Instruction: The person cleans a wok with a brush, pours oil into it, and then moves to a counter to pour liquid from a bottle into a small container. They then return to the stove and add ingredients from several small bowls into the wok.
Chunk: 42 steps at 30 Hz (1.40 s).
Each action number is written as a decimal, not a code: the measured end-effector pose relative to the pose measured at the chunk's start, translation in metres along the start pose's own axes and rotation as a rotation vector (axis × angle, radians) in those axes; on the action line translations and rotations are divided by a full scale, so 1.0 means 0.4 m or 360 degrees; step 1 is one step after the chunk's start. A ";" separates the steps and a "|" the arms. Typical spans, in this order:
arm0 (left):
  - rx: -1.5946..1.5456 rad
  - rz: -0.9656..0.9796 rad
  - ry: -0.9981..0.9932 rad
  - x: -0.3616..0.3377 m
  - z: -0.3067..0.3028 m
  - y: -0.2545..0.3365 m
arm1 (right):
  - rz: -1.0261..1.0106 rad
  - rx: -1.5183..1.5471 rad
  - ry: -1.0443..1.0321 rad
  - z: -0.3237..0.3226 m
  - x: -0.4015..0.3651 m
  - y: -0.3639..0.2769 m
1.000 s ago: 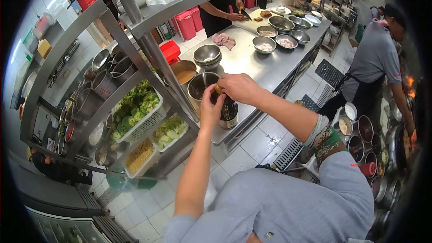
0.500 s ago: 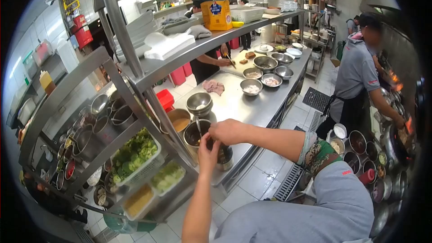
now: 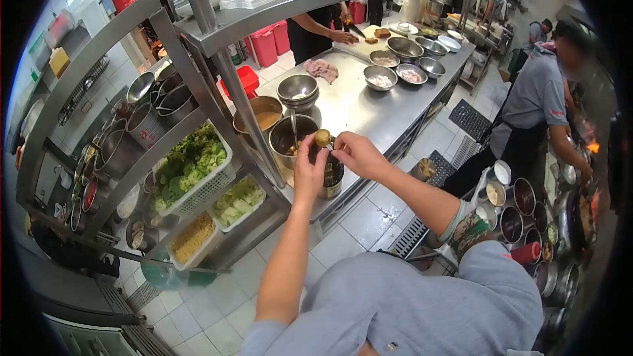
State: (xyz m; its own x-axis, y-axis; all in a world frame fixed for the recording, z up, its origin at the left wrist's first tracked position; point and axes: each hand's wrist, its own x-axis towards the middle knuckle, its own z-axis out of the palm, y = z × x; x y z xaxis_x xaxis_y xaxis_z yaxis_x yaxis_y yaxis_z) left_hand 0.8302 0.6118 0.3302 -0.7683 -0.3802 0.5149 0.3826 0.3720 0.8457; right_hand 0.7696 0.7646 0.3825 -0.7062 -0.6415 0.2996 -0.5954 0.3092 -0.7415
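Note:
My left hand [image 3: 308,171] is closed around the neck of a dark bottle with a round gold cap [image 3: 322,137]. The dark bottle body [image 3: 331,181] stands at the counter edge below my hands. My right hand [image 3: 358,155] is pinched just right of the cap; what its fingertips grip is too small to tell. Left of the bottle is a steel pot [image 3: 287,133] with a ladle handle rising from dark contents. Behind it are stacked steel bowls [image 3: 298,87], and beside it a pot of brown liquid [image 3: 265,113].
A steel shelf post [image 3: 247,109] stands left of the pots. Baskets of broccoli [image 3: 191,161] and cut greens [image 3: 239,204] sit lower left. Raw meat [image 3: 322,70] and several bowls lie along the counter [image 3: 349,115]. A co-worker [image 3: 537,92] stands by flames at right; another's hand [image 3: 344,37] is across the counter.
The view has tilted downward. My right hand has shifted slightly right of the left, and the gold cap now shows between them.

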 end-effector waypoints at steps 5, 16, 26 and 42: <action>0.0037 0.0028 0.0001 -0.008 -0.002 -0.011 | 0.0238 -0.0120 0.0258 0.036 0.023 -0.029; -0.0141 0.0011 -0.0086 0.019 -0.014 -0.044 | 0.0058 -0.0252 -0.0251 0.006 -0.035 0.080; -0.0122 0.0000 -0.0091 0.016 -0.015 -0.036 | -0.0098 0.0353 0.0396 0.056 0.055 0.008; -0.0037 -0.0018 -0.0052 0.013 0.003 -0.034 | -0.0199 0.0095 0.1065 0.122 0.057 0.007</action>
State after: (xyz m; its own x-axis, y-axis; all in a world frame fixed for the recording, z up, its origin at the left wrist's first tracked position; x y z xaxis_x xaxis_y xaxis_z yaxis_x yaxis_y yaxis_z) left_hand 0.8205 0.6058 0.3212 -0.7889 -0.3561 0.5008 0.3855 0.3479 0.8546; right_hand 0.7705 0.7165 0.3581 -0.7296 -0.0915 0.6777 -0.6794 0.2096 -0.7032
